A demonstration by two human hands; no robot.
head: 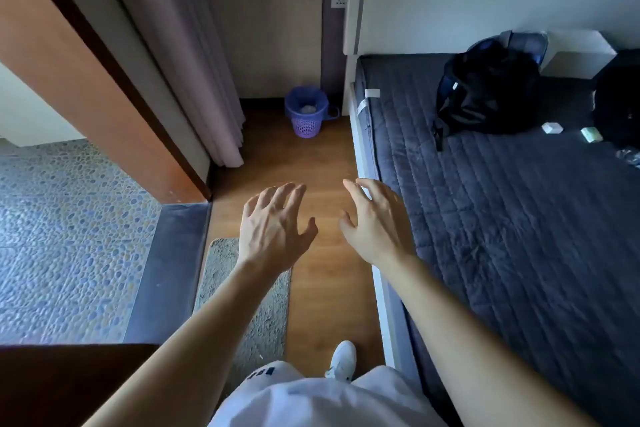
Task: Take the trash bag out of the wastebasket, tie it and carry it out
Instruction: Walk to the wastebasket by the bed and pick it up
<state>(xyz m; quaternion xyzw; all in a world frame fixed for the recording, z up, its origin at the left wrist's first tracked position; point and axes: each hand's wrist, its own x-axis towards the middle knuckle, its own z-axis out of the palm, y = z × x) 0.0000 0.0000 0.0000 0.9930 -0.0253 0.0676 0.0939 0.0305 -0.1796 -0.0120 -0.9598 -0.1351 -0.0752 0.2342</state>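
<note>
A purple mesh wastebasket (pixel 307 125) stands on the wooden floor in the far corner, between the curtain and the bed. A purple trash bag (pixel 296 101) lines it and folds over its rim, with pale crumpled trash (pixel 308 109) inside. My left hand (pixel 273 226) and my right hand (pixel 375 222) are stretched out in front of me, fingers spread, holding nothing. Both hands hover well short of the basket, above the floor strip.
A bed with a dark quilted cover (pixel 502 204) fills the right side, carrying a black backpack (pixel 485 94) and small items. A curtain (pixel 194 73) and an open wooden door (pixel 86 87) are on the left, beside a pebble-tiled floor (pixel 69 236). A grey mat (pixel 242 305) lies underfoot.
</note>
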